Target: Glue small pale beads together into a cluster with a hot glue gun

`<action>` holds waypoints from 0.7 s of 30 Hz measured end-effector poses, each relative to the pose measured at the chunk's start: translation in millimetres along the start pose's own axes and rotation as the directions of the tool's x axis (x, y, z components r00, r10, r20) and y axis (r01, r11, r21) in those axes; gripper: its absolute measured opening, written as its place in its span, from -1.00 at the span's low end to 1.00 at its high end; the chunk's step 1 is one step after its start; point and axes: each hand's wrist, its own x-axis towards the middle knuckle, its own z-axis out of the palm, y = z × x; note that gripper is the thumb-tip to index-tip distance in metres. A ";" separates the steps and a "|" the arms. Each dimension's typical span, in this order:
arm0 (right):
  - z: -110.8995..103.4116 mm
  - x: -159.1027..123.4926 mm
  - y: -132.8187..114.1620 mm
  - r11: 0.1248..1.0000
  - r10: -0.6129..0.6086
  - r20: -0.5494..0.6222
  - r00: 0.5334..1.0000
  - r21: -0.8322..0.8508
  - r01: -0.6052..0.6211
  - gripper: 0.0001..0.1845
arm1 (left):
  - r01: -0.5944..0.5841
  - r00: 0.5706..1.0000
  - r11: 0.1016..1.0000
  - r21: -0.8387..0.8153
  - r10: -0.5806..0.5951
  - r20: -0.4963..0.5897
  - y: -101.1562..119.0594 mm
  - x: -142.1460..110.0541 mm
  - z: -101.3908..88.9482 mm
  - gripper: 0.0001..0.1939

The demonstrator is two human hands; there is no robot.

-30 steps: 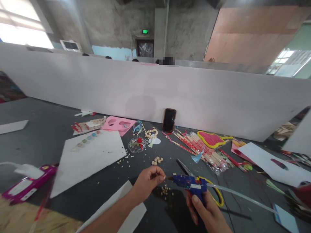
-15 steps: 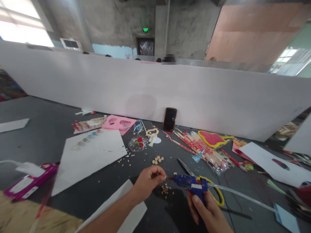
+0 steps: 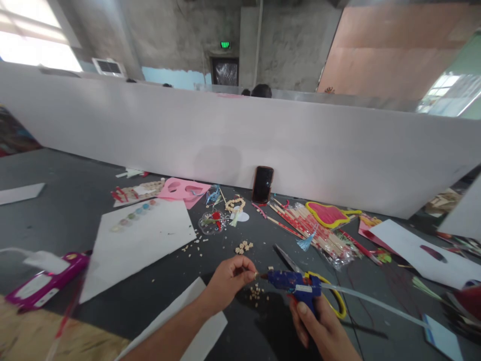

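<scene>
My left hand point(image 3: 230, 282) is pinched shut on a tiny pale bead point(image 3: 255, 275), held just above the dark table. My right hand point(image 3: 319, 328) grips a blue hot glue gun point(image 3: 296, 287) by its handle. The gun's nozzle points left and almost touches the bead. A clear glue stick point(image 3: 376, 303) trails out of the gun's back to the right. A small heap of pale beads point(image 3: 256, 293) lies on the table right under the nozzle.
Yellow-handled scissors point(image 3: 330, 296) lie behind the gun. A white sheet point(image 3: 139, 240) is at the left, a pink case point(image 3: 41, 283) at the far left. A phone point(image 3: 262, 184) leans on the white partition point(image 3: 240, 135). Bundled sticks point(image 3: 319, 235) and paper scraps lie at the right.
Both hands and the glue gun hold nearly still; the view has shifted only slightly.
</scene>
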 end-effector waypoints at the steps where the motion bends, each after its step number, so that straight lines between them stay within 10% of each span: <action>1: -0.3 0.1 0.8 1.000 0.001 0.004 1.000 0.004 -0.001 -0.64 | 0.000 1.000 1.000 -0.004 0.000 0.002 0.7 -0.2 0.1 -0.78; 21: -7.0 5.6 0.7 0.993 0.044 -0.041 0.998 0.115 -0.039 -0.65 | 0.011 1.000 1.000 -0.022 -0.011 0.005 2.5 0.2 -0.4 -0.82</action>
